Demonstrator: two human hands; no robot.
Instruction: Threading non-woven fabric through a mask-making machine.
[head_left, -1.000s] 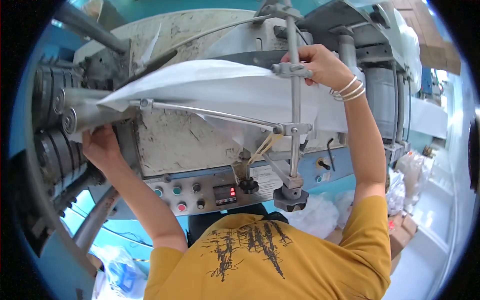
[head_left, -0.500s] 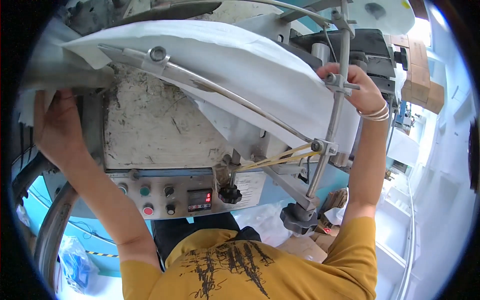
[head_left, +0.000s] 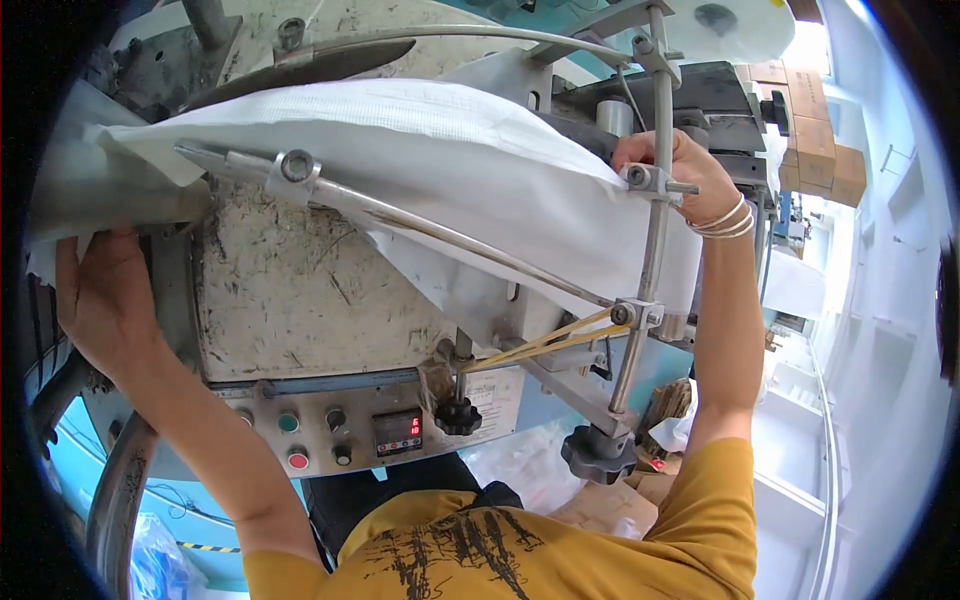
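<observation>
A long white fabric-like sheet stretches across the machine, running from the metal cylinder at the left to the upright rod at the right. Its far edge is raised and curved, with a ribbed band along it. My right hand is behind the rod, its bent fingers pinching the sheet's right end; the rod's clamp hides part of them. Below the cylinder, my left hand reaches upward, its fingertips hidden behind the metal. A scrap of white material shows beside those fingers.
A slanted metal guide bar crosses over the sheet. Yellow rubber bands join the rod to a post above a black knob. Nearest me is a control panel with buttons and a red display. Cardboard boxes stand far right.
The whole view has shifted slightly, so the machine sits lower and a little further left in the picture. Both hands keep about the same places on the machine.
</observation>
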